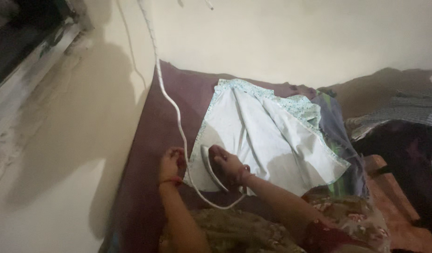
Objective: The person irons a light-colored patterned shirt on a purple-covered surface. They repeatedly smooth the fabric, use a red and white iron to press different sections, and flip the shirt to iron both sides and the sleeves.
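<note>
The right hand (226, 164) has its fingers wrapped tight round the handle of an electric iron (212, 169), which sits on the near left corner of a pale garment (267, 140) spread over a maroon padded surface (146, 154). The iron looks heavy, rigid and hot at the sole, so the handle on top is the only safe hold. The garment is thin, soft cloth with a patterned trim, likely to crease and slide when pushed. The left hand (171, 164) rests at the cloth's left edge, fingers curled loosely beside the white cord (171, 100), which loops round the near side of the iron and could snag. More folded fabric (337, 136) lies along the garment's right edge
</note>
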